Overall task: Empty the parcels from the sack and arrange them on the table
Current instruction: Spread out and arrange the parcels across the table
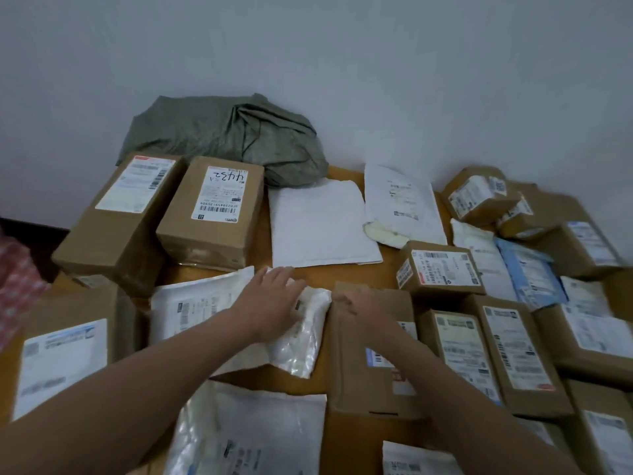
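A crumpled grey-green sack (226, 135) lies slumped at the back of the wooden table (346, 174) against the wall. Several parcels cover the table: brown cardboard boxes and white plastic mailers. My left hand (270, 305) lies flat, fingers spread, on a glossy white mailer (301, 341) in the middle. My right hand (359, 308) rests on the top edge of a long brown box (370, 358) just right of that mailer, fingers curled over its far corner. Whether it grips the box is unclear.
Two tall brown boxes (212, 210) stand at the back left. A flat white mailer (322, 224) and another one (400, 204) lie behind my hands. Boxes and a blue mailer (527, 269) crowd the right side. A red-checked cloth (17, 279) shows at the left edge.
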